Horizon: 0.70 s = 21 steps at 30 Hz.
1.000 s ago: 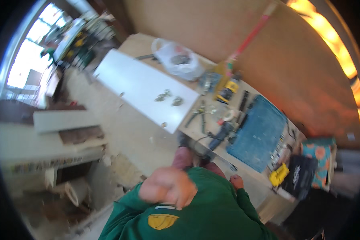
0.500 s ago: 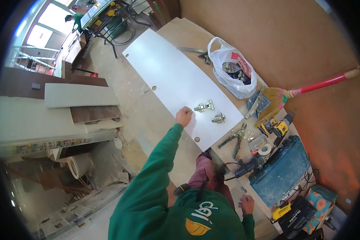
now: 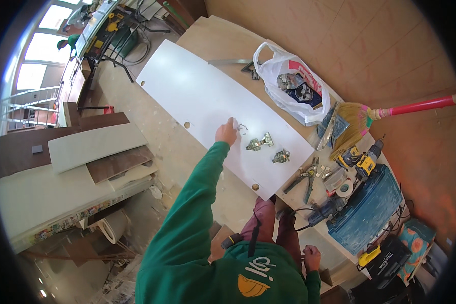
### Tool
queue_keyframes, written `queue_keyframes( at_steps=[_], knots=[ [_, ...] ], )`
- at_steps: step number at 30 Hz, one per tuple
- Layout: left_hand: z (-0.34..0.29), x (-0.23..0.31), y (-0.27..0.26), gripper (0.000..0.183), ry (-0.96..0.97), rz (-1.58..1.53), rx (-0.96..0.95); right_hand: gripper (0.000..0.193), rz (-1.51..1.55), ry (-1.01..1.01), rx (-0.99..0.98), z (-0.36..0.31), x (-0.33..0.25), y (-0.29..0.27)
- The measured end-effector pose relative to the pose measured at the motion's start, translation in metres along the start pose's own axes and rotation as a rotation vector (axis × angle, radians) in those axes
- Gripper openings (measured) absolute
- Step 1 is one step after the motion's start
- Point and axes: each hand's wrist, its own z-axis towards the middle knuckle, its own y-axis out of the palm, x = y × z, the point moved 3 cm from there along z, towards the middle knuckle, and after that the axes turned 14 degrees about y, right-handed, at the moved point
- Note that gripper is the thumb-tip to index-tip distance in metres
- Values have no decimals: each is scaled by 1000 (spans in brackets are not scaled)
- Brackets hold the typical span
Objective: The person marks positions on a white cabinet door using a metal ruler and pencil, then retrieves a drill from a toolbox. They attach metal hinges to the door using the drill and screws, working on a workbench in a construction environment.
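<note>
A long white panel (image 3: 197, 86) with round holes along its near left edge lies on the workbench. My left hand (image 3: 227, 133) is low over the panel's middle, one finger stretched forward; its other fingers are partly hidden. Beside its fingertips lie several small screws (image 3: 242, 129), apart from the hand. Two metal cabinet hinges rest to the right: one hinge (image 3: 259, 142) near the screws, another hinge (image 3: 281, 156) closer to the panel's end. My right hand (image 3: 311, 257) hangs by my right thigh with curled fingers; whatever it may hold is hidden.
Right of the panel are a plastic bag (image 3: 301, 114) with packets, a broom (image 3: 357, 121), a yellow cordless drill (image 3: 362, 159), pliers (image 3: 305, 180), a tape roll (image 3: 344, 188) and a blue tool case (image 3: 367, 210). Boards (image 3: 93, 144) are stacked at left. Another person (image 3: 68, 43) works far left.
My left hand has moved forward over the panel, away from the hinges. Small screws now show lying beside it. The right hand stays by my thigh, and the view has shifted slightly.
</note>
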Motion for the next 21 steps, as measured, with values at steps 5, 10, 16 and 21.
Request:
queue_keyframes(
  at_steps=[5,10,16,21],
  knots=[
    [-6,4,-14,45,59,-48,57,23,-110,-184,33,16,-8,11],
    [-16,-13,-20,37,187,-122,285,19,-106,-186,77,20,-8,20],
    [-29,12,-2,25,260,-342,330,22,-199,-257,170,6,-22,23],
    [-82,91,66,4,51,-1133,93,27,-182,-66,119,-8,-46,18]
  ],
)
